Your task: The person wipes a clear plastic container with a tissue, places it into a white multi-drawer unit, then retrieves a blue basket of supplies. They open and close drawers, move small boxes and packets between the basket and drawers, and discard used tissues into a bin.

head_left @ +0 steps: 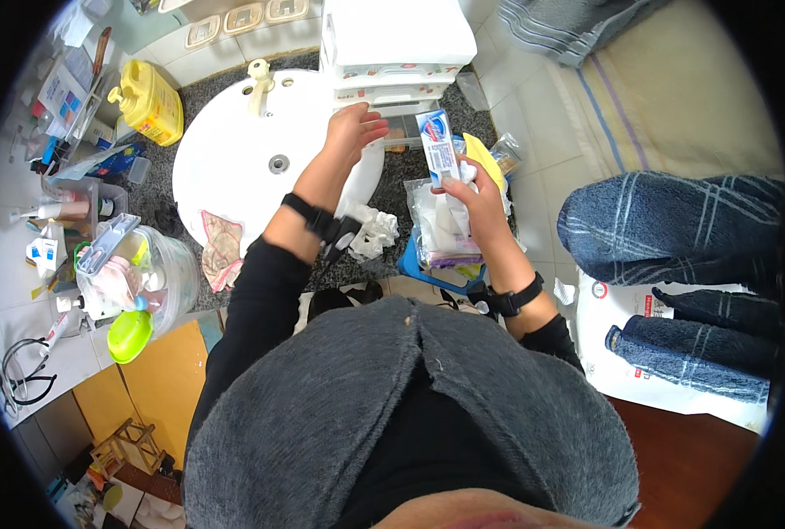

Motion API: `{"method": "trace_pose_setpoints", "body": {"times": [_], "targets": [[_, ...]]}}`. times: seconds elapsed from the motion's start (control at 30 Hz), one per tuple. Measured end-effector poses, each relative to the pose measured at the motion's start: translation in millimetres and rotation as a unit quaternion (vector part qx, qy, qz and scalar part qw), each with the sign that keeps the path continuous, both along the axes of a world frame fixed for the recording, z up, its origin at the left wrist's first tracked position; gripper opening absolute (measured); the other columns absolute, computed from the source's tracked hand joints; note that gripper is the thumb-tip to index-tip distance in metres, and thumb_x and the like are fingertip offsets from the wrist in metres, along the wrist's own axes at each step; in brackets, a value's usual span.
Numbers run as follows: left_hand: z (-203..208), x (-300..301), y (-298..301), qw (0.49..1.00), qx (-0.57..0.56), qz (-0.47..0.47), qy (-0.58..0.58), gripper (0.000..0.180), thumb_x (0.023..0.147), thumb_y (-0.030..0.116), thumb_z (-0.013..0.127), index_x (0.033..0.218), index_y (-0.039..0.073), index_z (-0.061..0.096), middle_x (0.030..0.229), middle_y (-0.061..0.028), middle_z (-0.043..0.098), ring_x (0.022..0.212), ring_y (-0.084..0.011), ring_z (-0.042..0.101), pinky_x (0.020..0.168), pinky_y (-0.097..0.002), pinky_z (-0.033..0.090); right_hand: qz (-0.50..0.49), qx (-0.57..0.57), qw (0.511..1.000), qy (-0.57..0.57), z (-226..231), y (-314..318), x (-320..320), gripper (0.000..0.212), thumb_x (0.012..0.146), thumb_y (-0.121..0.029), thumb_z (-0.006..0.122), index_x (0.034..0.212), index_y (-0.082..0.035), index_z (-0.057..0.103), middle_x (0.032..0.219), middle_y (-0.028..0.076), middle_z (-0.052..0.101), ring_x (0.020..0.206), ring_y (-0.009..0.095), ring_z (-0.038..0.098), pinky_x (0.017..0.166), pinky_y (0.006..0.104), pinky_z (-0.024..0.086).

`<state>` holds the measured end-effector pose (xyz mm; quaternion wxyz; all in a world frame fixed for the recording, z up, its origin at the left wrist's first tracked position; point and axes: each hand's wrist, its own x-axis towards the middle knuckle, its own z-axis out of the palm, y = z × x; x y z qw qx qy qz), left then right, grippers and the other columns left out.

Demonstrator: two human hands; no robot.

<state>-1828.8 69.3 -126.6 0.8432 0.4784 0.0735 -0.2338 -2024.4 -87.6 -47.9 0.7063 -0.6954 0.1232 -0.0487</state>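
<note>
My right hand (481, 201) grips a small white and blue carton (437, 148), held upright above a pile of plastic packets (444, 231) at the right end of the counter. Something small and white shows by its fingers, too hidden to name. Over the right rim of the white washbasin (200, 132), my left hand (355, 132) is empty with its fingers stretched to the right. It is close to the front of a white drawer unit (399, 37). A yellow sheet or packet (485, 159) lies just behind my right hand. Crumpled white tissue (375, 234) rests on the counter between my forearms.
Left of the basin stand a yellow jug (150, 104) and a clear tub of bottles (170, 273). A pink cloth (222, 249) drapes over the basin's front edge. A blue-edged basket (423, 275) holds packets. Dark blue checked towels (666, 225) are at the right.
</note>
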Motion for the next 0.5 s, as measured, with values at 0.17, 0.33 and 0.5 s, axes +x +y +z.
{"method": "trace_pose_setpoints", "body": {"times": [0.17,0.33,0.5], "targets": [[-11.2,25.6,-58.2,0.997,-0.016,0.049,0.056,0.034,0.095,0.013,0.048,0.122,-0.007,0.043,0.103,-0.0245,0.059,0.089,-0.0341,0.063,0.073,-0.0440,0.059,-0.013,0.023,0.999,-0.023,6.1,-11.1,-26.1,0.062,0.078,-0.021,0.071,0.130,0.003,0.047,0.114,0.012,0.060,0.101,0.016,0.059,0.089,0.0293,0.047],[-23.8,37.6,-87.0,0.965,-0.146,0.124,0.179,0.026,0.094,0.016,0.052,0.112,-0.002,0.049,0.096,-0.0186,0.060,0.079,-0.0271,0.060,0.066,-0.0385,0.056,-0.054,0.037,0.998,-0.026,-0.9,-27.2,-48.4,0.060,0.081,-0.013,0.063,0.134,0.003,0.041,0.115,0.014,0.061,0.100,0.021,0.064,0.088,0.0353,0.052],[-31.2,26.0,-102.8,0.959,-0.177,0.126,0.183,0.023,0.093,0.018,0.054,0.110,0.002,0.050,0.088,-0.0139,0.058,0.072,-0.0250,0.057,0.063,-0.0379,0.054,-0.061,0.031,0.997,-0.020,-6.9,-36.1,-58.2,0.063,0.078,-0.015,0.067,0.134,0.002,0.043,0.118,0.013,0.060,0.103,0.020,0.061,0.091,0.0336,0.048]]}}
